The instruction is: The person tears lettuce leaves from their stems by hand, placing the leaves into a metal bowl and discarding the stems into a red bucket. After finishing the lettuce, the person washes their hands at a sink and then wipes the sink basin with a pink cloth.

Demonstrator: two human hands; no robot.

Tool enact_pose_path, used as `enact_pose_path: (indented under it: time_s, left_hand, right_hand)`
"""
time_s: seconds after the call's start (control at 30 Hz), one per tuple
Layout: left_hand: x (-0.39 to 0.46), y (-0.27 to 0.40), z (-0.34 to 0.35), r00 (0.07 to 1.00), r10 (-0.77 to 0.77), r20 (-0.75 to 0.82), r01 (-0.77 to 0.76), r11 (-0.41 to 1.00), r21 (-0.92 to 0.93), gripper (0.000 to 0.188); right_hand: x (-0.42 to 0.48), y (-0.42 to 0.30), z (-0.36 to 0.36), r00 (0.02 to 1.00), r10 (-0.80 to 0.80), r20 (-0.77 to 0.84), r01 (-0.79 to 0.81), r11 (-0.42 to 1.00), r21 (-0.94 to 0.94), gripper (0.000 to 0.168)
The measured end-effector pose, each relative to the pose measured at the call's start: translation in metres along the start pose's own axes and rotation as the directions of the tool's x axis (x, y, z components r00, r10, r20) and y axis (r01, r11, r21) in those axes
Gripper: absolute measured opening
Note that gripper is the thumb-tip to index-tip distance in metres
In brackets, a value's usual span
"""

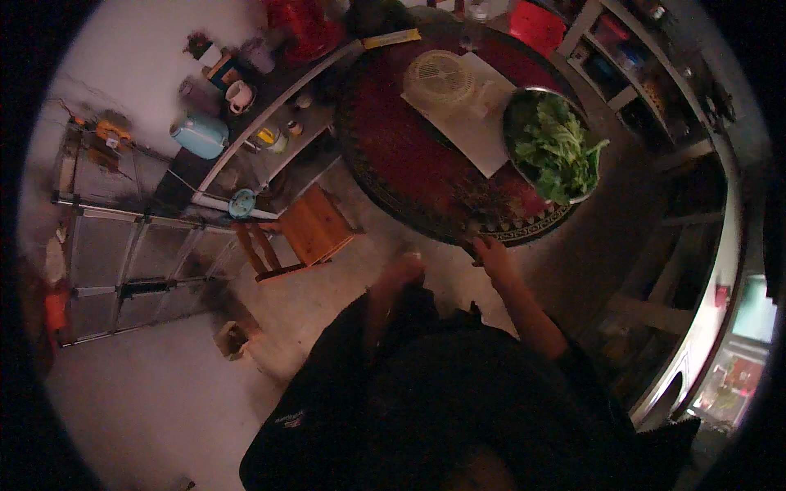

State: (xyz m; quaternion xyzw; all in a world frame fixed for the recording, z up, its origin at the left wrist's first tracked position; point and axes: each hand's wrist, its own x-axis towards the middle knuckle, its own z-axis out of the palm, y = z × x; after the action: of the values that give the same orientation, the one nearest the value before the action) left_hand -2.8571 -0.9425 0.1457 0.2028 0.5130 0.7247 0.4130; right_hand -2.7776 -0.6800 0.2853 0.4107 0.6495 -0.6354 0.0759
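My right hand point(488, 253) is at the near edge of a round table point(393, 178) with a dark red patterned top, its fingers around something small and dark. My left hand point(408, 267) is blurred, left of it and off the table, near a small pale spot; what it holds cannot be made out. On the table's right side a metal-rimmed bowl point(522, 92) is heaped with leafy greens point(556, 144). A pale board or sheet point(476, 147) lies beside it, with a round plastic basket point(439, 77) at its far end.
A wooden chair point(316, 224) stands left of the table. Behind it, a counter point(276, 83) carries a light blue kettle point(201, 135) and a cup on a saucer point(238, 95). Shelves point(638, 80) line the right side. A long yellow box point(391, 39) lies at the table's far edge.
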Motion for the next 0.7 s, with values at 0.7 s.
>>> enact_pose_path:
  time_s: [0.7]
  left_hand:
    - [-0.005, 0.072, -0.147, 0.883, -0.304, -0.358, -0.007, 0.753, -0.658, 0.027]
  right_hand:
    - [0.142, -0.123, 0.089, 0.787, -0.616, 0.042, 0.525, 0.633, -0.569, 0.038]
